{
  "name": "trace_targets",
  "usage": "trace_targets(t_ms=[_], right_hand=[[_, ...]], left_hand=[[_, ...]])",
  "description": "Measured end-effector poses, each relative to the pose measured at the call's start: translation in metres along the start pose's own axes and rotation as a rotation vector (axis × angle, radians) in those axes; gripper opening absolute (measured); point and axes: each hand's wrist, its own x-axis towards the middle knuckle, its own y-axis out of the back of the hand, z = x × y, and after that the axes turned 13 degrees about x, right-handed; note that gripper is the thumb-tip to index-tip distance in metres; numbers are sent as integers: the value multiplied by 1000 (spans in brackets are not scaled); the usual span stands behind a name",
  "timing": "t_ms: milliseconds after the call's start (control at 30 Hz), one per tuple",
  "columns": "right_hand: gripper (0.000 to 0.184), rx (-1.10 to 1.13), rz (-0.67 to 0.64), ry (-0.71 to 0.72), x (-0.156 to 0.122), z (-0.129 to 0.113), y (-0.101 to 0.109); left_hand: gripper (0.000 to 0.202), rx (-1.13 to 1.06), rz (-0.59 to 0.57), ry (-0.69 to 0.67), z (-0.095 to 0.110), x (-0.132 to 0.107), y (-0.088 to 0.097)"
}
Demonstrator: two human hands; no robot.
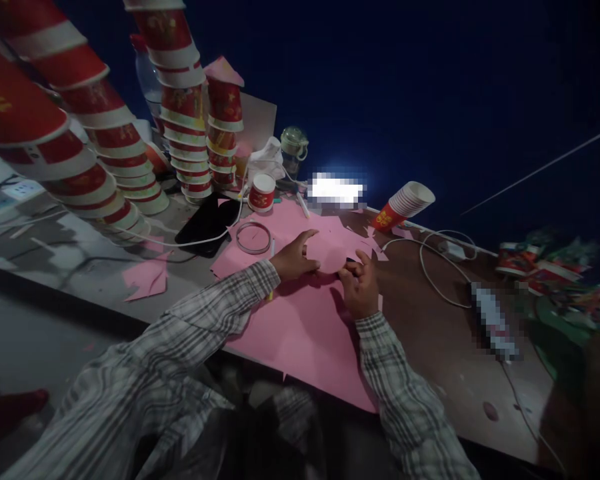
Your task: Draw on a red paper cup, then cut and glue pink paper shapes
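My left hand [295, 257] grips the left edge of a rounded piece of pink paper [329, 252] between thumb and fingers. At the right edge of that piece, my right hand [363, 285] is closed with its fingers bent. Something small and dark [351, 261] shows between those fingers; its kind is mostly hidden. Under both hands lies a large pink sheet [305, 340], reaching over the table's front edge. A grey ring-shaped band [253, 238] rests on pink paper left of my left hand.
Tall stacks of red-and-white paper cups [185, 120] lean at the left. A black phone [207, 223] lies before them. One small cup [262, 193] stands behind the paper. Nested cups [405, 203] tilt at the back right. A white cable [425, 267] and a power strip [493, 320] lie right.
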Motion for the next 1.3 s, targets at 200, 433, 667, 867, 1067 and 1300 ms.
trace_targets(t_ms=[200,433,667,867,1067,1300], right_hand=[[51,118,20,-92,1,-2,0],[49,261,-68,-141,0,-9,0],[52,240,86,4,7,-7,8],[46,168,111,-17,9,-10,12],[37,124,-71,-69,8,-29,12],[35,10,-100,-58,24,-36,7]], left_hand=[[79,51,-170,-28,2,-6,-2],[50,21,-92,-47,3,-2,0],[50,-111,145,-62,11,8,15],[41,-414,574,-171,13,29,61],[40,-517,682,-208,15,31,79],[38,-529,654,-202,13,33,73]])
